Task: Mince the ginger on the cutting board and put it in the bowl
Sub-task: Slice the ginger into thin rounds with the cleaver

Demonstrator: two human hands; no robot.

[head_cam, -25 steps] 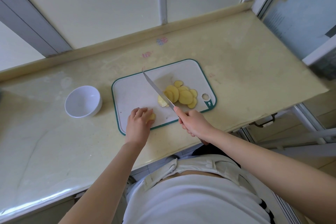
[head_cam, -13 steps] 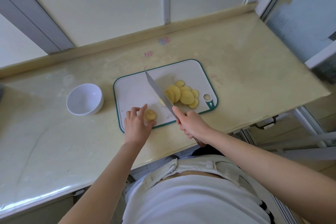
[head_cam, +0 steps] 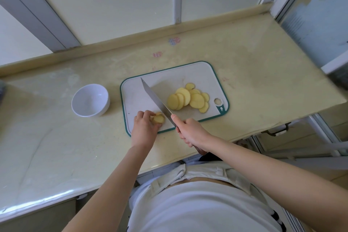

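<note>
A white cutting board [head_cam: 197,73] with a green rim lies on the counter. Several pale yellow ginger slices [head_cam: 188,100] are fanned out on its right half. My left hand [head_cam: 144,128] pinches a small stack of slices [head_cam: 158,118] at the board's near left corner. My right hand [head_cam: 190,133] grips the handle of a knife [head_cam: 154,98], whose blade runs diagonally across the board between the stack and the fanned slices. A white bowl [head_cam: 90,100] holding nothing stands left of the board.
The beige counter [head_cam: 263,73] ends at a near edge just below my hands and at a raised back ledge under window panels. A metal frame and handle show below the counter's right end. My white-clothed torso fills the bottom.
My left hand has turned the small stack of slices so its cut face shows, and holds it closer to the blade. The knife has shifted slightly left, away from the fanned slices.
</note>
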